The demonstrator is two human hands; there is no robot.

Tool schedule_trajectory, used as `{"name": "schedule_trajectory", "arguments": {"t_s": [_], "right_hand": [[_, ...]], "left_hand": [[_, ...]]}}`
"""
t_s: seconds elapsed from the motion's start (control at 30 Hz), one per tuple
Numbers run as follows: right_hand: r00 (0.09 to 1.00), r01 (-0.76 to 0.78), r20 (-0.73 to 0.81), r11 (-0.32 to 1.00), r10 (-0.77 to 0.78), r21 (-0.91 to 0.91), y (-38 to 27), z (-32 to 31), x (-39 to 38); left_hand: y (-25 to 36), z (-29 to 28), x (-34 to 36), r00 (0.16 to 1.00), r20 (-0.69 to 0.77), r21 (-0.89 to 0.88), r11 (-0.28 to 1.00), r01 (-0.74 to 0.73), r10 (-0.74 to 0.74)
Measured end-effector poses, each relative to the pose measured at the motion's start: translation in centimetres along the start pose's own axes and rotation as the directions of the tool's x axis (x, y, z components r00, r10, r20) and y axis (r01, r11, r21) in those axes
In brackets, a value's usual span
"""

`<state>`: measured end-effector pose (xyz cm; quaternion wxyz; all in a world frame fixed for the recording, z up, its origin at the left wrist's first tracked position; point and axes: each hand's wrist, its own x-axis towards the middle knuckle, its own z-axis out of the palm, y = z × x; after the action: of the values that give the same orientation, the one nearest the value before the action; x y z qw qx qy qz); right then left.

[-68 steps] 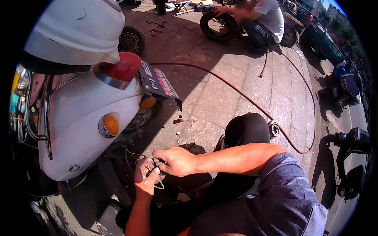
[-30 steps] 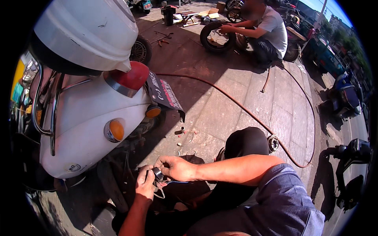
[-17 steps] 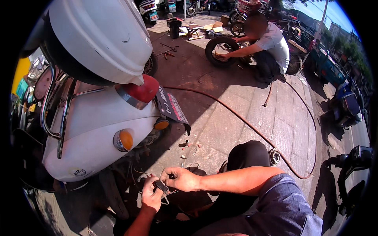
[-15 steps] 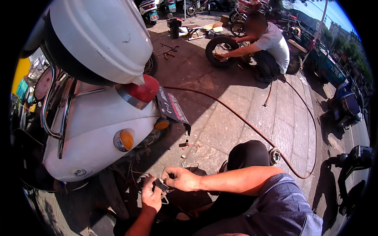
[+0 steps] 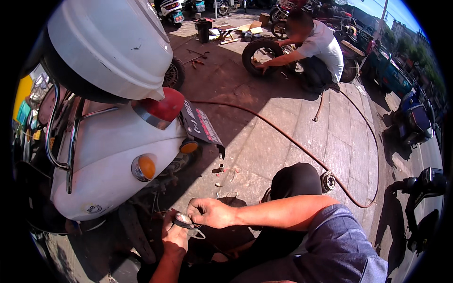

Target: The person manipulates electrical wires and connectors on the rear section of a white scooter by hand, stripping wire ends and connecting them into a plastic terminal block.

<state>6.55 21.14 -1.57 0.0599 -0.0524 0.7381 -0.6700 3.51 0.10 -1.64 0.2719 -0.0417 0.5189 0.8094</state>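
Low in front of me, my left hand [image 5: 174,236] holds a small round thing with a black rim and a pale middle [image 5: 182,219]; its exact kind is too small to make out. My right hand [image 5: 212,212] is closed in a pinch right against its edge, and what sits between those fingertips is hidden. A pale grey loop [image 5: 200,233] hangs just below the round thing. Close by on the left stands the rear of a white scooter [image 5: 108,155], with a red tail light [image 5: 165,106] and orange turn lights [image 5: 144,167].
A brown hose [image 5: 264,120] curves across the paving, passing a round metal part [image 5: 328,181] by my knee. Farther off, a co-worker [image 5: 325,47] crouches with both hands at a tire [image 5: 262,56]. Tools [image 5: 196,59] and small bits [image 5: 221,168] lie on the ground.
The round thing has turned, so its pale face shows instead of its dark edge. Both hands shifted slightly left. The co-worker's near hand moved a little along the tire.
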Motion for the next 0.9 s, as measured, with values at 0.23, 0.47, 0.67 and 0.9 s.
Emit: {"name": "schedule_trajectory", "arguments": {"t_s": [0.23,0.47,0.67,0.9], "right_hand": [[0.994,0.056,-0.096,0.998,-0.056,-0.004,-0.3,0.2,-0.1],[0.967,0.202,-0.085,0.929,-0.239,-0.309,0.6,0.8,-1.2],[0.897,0.376,0.0,0.762,-0.442,-0.527,0.2,0.7,-2.0],[0.898,0.369,0.053,0.68,-0.438,-0.633,-0.2,0.2,-1.7]], "left_hand": [[0.4,0.5,1.5,0.999,0.042,-0.069,0.997,0.033,-0.031],[-0.2,0.4,1.8,0.968,0.16,0.021,0.981,0.191,-0.192],[-0.7,-0.1,2.5,0.906,0.239,0.091,0.937,0.337,-0.349],[-1.0,-1.0,2.3,0.933,0.21,-0.082,0.946,0.315,-0.293]]}}
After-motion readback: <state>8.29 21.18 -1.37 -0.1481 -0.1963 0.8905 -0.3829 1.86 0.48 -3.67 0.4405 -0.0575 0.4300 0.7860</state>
